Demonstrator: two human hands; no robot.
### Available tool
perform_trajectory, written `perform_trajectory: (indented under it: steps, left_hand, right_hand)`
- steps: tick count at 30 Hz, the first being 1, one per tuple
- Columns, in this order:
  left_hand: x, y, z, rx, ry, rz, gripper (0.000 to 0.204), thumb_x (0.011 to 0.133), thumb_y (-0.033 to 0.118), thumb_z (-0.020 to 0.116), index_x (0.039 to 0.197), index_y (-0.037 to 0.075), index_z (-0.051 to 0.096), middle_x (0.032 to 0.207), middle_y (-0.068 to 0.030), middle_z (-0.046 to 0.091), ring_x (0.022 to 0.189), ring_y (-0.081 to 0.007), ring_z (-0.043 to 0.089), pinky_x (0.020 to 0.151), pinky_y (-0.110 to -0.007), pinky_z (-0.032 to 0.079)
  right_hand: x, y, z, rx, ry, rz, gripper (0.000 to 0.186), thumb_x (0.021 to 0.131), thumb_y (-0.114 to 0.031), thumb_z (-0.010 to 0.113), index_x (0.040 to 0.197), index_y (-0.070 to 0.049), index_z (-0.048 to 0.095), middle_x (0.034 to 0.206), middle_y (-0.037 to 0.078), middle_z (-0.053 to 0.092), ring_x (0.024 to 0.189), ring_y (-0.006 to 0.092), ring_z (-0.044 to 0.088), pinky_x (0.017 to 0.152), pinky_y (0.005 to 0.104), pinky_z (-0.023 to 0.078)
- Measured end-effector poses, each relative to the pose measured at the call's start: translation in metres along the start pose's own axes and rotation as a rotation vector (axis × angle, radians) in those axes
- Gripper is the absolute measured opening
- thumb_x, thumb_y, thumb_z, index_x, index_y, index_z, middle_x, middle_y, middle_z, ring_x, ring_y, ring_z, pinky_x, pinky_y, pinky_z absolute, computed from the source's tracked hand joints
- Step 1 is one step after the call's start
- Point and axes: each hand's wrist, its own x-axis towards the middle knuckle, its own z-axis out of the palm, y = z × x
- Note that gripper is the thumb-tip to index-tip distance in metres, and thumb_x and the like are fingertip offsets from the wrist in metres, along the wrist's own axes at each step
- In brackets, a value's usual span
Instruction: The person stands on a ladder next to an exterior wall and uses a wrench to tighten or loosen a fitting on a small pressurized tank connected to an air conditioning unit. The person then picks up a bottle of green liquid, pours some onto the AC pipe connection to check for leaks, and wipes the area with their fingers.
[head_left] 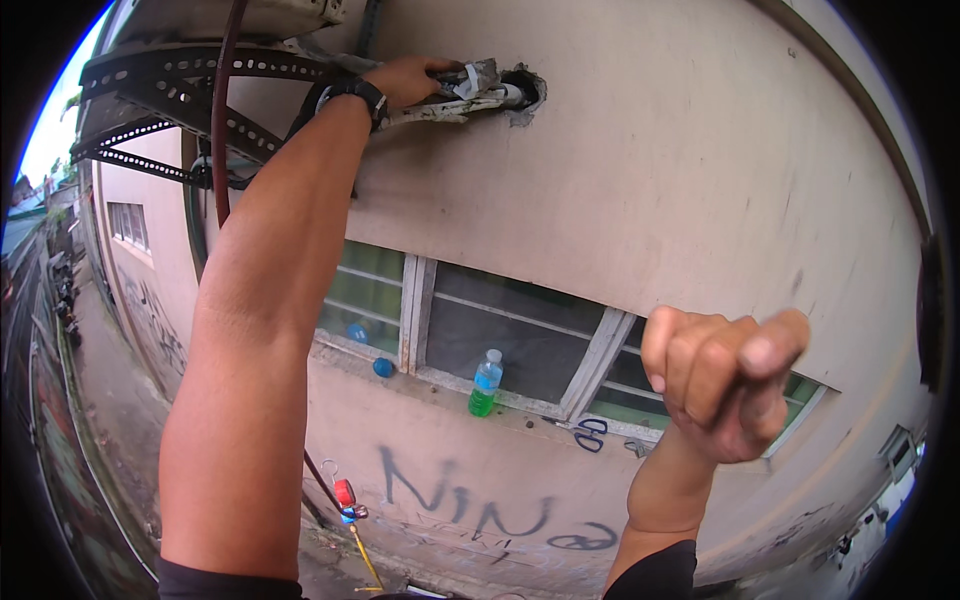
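Observation:
Up at the wall, my left hand [405, 82] is closed round a bundle of wrapped pipes [485, 100], its fingertips partly hidden. The pipes carry torn whitish and grey wrapping and run into a rough-edged hole [527, 88] in the wall. A dark watch [370, 98] sits on my left wrist. My right hand [722, 385] is raised in front of the window at the right, away from the pipes. Its fingers are curled in, and I see nothing in them.
A black slotted-metal bracket [190, 95] and a dark red hose [222, 120] are left of the pipes. On the window ledge stand a bottle of green liquid [485, 385], a blue roundish thing [383, 367] and scissors [590, 434]. A gauge set [346, 497] hangs below.

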Motion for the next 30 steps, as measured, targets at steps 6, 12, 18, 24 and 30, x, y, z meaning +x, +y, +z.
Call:
perform_trajectory:
  steps: [6,12,18,24,30]
  left_hand:
    - [0.003,-0.007,-0.003,-0.060,-0.033,-0.039,0.052,0.103,0.003,0.055,0.155,0.010,0.054,0.144,-0.0113,0.064,0.119,-0.0161,0.062,0.104,-0.029,0.048]
    - [-0.007,0.013,0.000,-0.040,-0.013,-0.054,0.052,0.103,0.010,0.058,0.155,0.005,0.052,0.140,-0.0123,0.065,0.121,-0.0173,0.062,0.104,-0.030,0.048]
    - [-0.005,0.002,-0.002,-0.070,-0.003,-0.085,0.052,0.102,0.010,0.059,0.154,0.009,0.055,0.131,-0.0095,0.069,0.110,-0.0152,0.063,0.100,-0.030,0.049]
    - [-0.003,0.004,0.001,-0.038,0.030,-0.026,0.053,0.100,0.005,0.056,0.153,0.010,0.056,0.131,-0.0091,0.071,0.110,-0.0158,0.065,0.099,-0.031,0.050]
    - [0.000,-0.003,-0.001,-0.100,-0.025,0.017,0.051,0.102,0.004,0.056,0.152,0.003,0.055,0.138,-0.0090,0.067,0.120,-0.0146,0.061,0.107,-0.029,0.046]
  right_hand:
    - [0.019,-0.066,0.031,-0.221,-0.017,-0.019,0.019,0.084,-0.001,0.055,0.091,-0.019,0.057,0.041,-0.004,0.039,0.032,0.0077,0.028,0.046,0.0267,0.034]
    - [0.018,-0.073,0.026,-0.151,0.013,-0.065,0.028,0.062,0.003,0.053,0.058,-0.022,0.040,0.040,-0.005,0.037,0.032,0.0057,0.026,0.040,0.0235,0.027]
    - [0.022,-0.069,0.037,-0.131,-0.005,-0.054,0.040,0.070,0.007,0.055,0.053,-0.018,0.028,0.041,-0.002,0.037,0.032,0.0066,0.026,0.038,0.0253,0.030]
    - [0.009,-0.090,0.018,-0.092,-0.195,0.090,0.047,0.076,0.012,0.054,0.054,-0.016,0.024,0.042,-0.002,0.036,0.031,0.0083,0.029,0.037,0.0264,0.035]
    - [0.003,-0.091,0.018,-0.022,-0.224,0.055,0.041,0.078,0.008,0.055,0.063,-0.016,0.025,0.044,-0.002,0.038,0.034,0.0088,0.031,0.040,0.0269,0.036]
